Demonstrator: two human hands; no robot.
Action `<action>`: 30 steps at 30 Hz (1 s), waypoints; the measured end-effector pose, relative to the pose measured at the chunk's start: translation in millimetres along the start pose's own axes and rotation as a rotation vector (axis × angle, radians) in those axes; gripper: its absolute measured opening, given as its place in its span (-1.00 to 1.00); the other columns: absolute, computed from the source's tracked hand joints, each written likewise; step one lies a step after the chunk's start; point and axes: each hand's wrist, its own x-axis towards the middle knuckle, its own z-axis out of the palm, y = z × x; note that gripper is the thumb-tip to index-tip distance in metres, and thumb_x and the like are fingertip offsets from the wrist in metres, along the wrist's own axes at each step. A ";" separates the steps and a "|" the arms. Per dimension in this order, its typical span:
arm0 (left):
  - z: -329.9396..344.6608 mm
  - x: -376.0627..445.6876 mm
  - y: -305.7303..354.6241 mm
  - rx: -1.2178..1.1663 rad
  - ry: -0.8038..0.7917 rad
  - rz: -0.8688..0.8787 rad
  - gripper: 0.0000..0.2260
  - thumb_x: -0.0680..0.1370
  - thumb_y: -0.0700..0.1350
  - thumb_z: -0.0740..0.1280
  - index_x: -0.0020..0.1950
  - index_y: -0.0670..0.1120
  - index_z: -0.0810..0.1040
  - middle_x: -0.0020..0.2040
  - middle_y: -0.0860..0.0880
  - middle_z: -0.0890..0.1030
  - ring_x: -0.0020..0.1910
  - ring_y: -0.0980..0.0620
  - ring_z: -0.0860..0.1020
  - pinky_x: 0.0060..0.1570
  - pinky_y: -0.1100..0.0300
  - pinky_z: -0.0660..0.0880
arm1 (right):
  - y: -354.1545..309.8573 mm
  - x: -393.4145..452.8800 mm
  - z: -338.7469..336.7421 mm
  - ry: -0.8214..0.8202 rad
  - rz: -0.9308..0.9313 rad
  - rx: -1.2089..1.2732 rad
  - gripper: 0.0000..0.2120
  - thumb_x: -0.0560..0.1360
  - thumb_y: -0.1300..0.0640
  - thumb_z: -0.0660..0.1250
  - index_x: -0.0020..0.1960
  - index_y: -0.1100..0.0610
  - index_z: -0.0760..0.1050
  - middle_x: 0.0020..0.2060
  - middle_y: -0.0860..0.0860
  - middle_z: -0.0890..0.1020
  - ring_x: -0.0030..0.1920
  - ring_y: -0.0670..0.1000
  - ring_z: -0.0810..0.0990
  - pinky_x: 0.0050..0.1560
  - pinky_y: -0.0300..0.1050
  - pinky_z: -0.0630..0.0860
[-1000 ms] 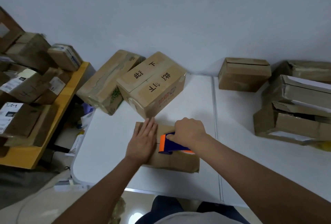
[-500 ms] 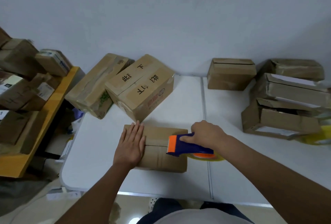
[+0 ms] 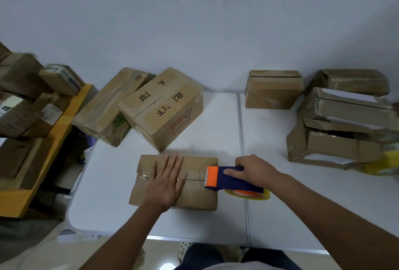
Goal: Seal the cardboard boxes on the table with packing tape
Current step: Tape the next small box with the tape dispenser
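Head view. Left hand (image 3: pixel 167 180): fingers straight, flat on flat box (image 3: pixel 200 198), mid-table (image 3: pixel 220 131). Right hand (image 3: pixel 255 171): fingers curled round tape dispenser (image 3: pixel 226 178), orange end at box's right edge; tape roll (image 3: pixel 248 194) partly hidden beneath. Stacked boxes (image 3: pixel 343 127) far right, cut off.

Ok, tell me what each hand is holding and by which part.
The right hand grips the tape dispenser by its blue handle. The left hand holds nothing; it presses flat on the small box.
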 end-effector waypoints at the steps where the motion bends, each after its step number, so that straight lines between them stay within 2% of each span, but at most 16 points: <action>1: 1.4 0.0 -3.2 0.004 0.006 -0.006 -0.42 0.67 0.22 -0.25 0.63 0.00 0.00 0.62 0.01 0.03 0.60 0.03 -0.10 0.51 -0.03 -0.26 | -2.1 0.9 1.8 0.001 -0.004 0.005 -0.50 0.51 -0.35 0.18 -0.01 0.10 0.51 -0.17 0.01 0.59 -0.20 -0.04 0.56 -0.21 -0.17 0.46; 6: -18.2 -7.2 -37.4 0.035 0.083 0.033 -0.41 0.68 0.24 -0.17 0.61 -0.05 0.13 0.60 -0.08 0.17 0.59 -0.04 0.00 0.52 -0.01 -0.18 | -27.6 9.4 24.6 0.011 -0.046 0.025 -0.50 0.52 -0.35 0.15 0.02 0.09 0.49 -0.09 0.03 0.62 -0.15 0.00 0.59 -0.14 -0.10 0.52; 7: -25.4 -10.2 -40.4 0.029 0.061 0.114 -0.36 0.66 0.30 -0.13 0.62 -0.07 0.10 0.61 -0.09 0.14 0.60 -0.07 -0.03 0.52 -0.04 -0.16 | -32.4 11.8 29.0 0.011 -0.054 0.034 -0.51 0.52 -0.35 0.15 0.02 0.08 0.49 -0.10 0.02 0.62 -0.15 -0.01 0.59 -0.15 -0.11 0.52; 9: -37.4 -14.3 -37.6 -0.006 -0.086 0.325 -0.15 0.56 0.46 -0.01 0.64 -0.08 -0.05 0.64 -0.07 -0.04 0.61 -0.05 -0.15 0.53 -0.08 -0.18 | -41.4 17.0 37.3 0.001 -0.069 0.057 -0.52 0.52 -0.36 0.16 0.03 0.06 0.48 -0.09 0.00 0.62 -0.15 -0.02 0.59 -0.15 -0.11 0.53; 11: -41.7 -12.2 -29.4 0.034 -0.190 0.433 0.03 0.43 0.58 0.03 0.63 -0.11 -0.14 0.63 -0.09 -0.17 0.60 -0.06 -0.23 0.53 -0.10 -0.26 | -49.7 21.5 43.4 -0.011 -0.085 0.069 -0.51 0.51 -0.36 0.16 0.06 0.05 0.49 -0.05 0.01 0.63 -0.13 -0.02 0.60 -0.09 -0.09 0.57; 13: -38.8 -9.7 -25.7 0.080 -0.203 0.429 0.12 0.36 0.63 0.04 0.63 -0.11 -0.16 0.62 -0.11 -0.21 0.59 -0.09 -0.26 0.51 -0.13 -0.29 | -54.6 24.7 45.0 -0.023 -0.089 0.075 -0.51 0.51 -0.36 0.16 0.08 0.04 0.49 -0.03 0.01 0.64 -0.11 -0.02 0.60 -0.07 -0.10 0.57; 17: -33.3 -9.6 -29.9 0.050 -0.180 0.402 0.15 0.35 0.62 0.12 0.63 -0.11 -0.20 0.63 -0.08 -0.19 0.60 -0.05 -0.24 0.51 -0.16 -0.23 | -51.9 24.4 44.9 -0.055 -0.079 0.119 -0.51 0.51 -0.34 0.18 0.13 0.06 0.49 0.02 0.02 0.64 -0.06 -0.02 0.61 0.00 -0.07 0.60; 21: -34.6 -8.6 -27.9 0.081 -0.214 0.391 0.16 0.34 0.63 0.10 0.62 -0.13 -0.20 0.63 -0.06 -0.20 0.59 -0.02 -0.28 0.52 -0.17 -0.24 | -45.5 18.5 41.7 -0.066 -0.104 0.109 -0.55 0.52 -0.32 0.19 0.07 0.06 0.49 -0.10 -0.02 0.60 -0.15 -0.05 0.58 -0.16 -0.17 0.52; 24: -36.1 -7.6 -27.7 0.094 -0.225 0.379 0.16 0.34 0.64 0.07 0.62 -0.14 -0.18 0.63 -0.07 -0.17 0.60 -0.05 -0.24 0.52 -0.21 -0.20 | -14.7 9.9 28.9 -0.053 -0.057 0.048 -0.55 0.51 -0.33 0.21 -0.03 0.07 0.50 -0.23 -0.05 0.55 -0.20 -0.03 0.55 -0.21 -0.13 0.45; 28: -36.6 -7.4 -25.9 0.085 -0.226 0.381 0.14 0.35 0.63 0.09 0.63 -0.16 -0.11 0.64 -0.10 -0.11 0.61 -0.09 -0.16 0.50 -0.22 -0.15 | 8.9 5.2 24.1 -0.050 0.000 0.017 -0.56 0.50 -0.34 0.22 -0.08 0.06 0.48 -0.24 -0.05 0.54 -0.22 -0.04 0.54 -0.25 -0.17 0.41; 30: -39.3 -8.5 -24.4 0.099 -0.229 0.381 0.13 0.36 0.62 0.08 0.63 -0.15 -0.14 0.63 -0.09 -0.15 0.60 -0.09 -0.19 0.51 -0.21 -0.18 | 4.6 7.7 27.0 -0.047 -0.009 -0.011 -0.54 0.50 -0.34 0.22 -0.07 0.07 0.47 -0.23 -0.04 0.54 -0.21 -0.02 0.55 -0.24 -0.17 0.42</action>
